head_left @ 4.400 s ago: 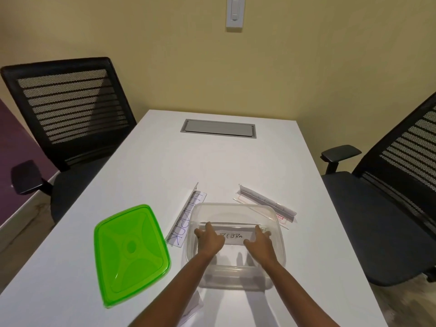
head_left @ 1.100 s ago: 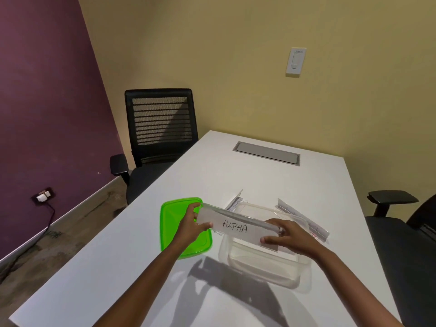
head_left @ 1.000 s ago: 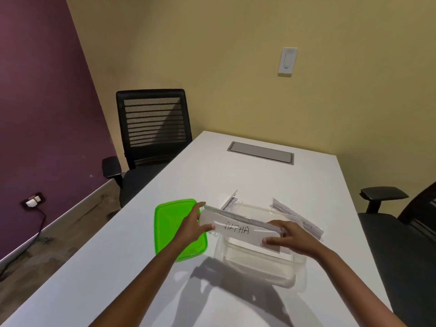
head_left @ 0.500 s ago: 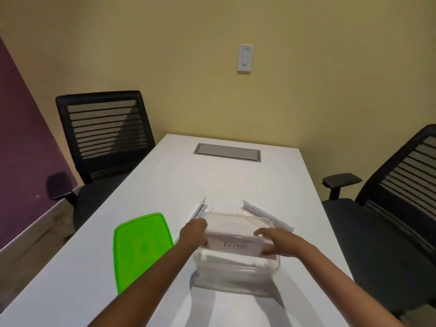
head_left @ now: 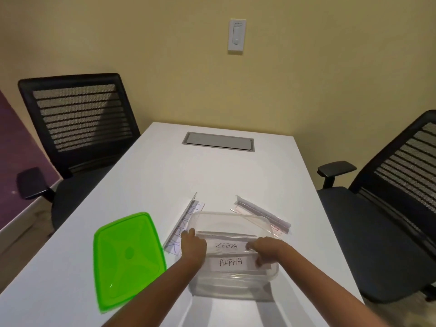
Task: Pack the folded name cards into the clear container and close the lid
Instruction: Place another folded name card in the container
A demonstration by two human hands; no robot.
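The clear container (head_left: 232, 219) stands on the white table (head_left: 188, 175) near its front edge. Inside it a card marked ZEBRA (head_left: 226, 246) lies behind a card marked ALPHA (head_left: 231, 262). My left hand (head_left: 194, 246) holds the left end of the ALPHA card inside the container, and my right hand (head_left: 266, 251) holds its right end. The green lid (head_left: 126, 258) lies flat to the left of the container. One folded name card (head_left: 182, 223) rests by the container's left side, another (head_left: 262, 214) behind its right corner.
A black mesh chair (head_left: 77, 128) stands at the table's left side and another (head_left: 389, 204) at the right. A grey cable hatch (head_left: 218, 141) is set into the far end of the table. A wall switch (head_left: 237, 35) hangs on the yellow wall.
Both hands carried the ALPHA card from above the lid and container rim down into the container, in front of the ZEBRA card. The camera swung back to the right.
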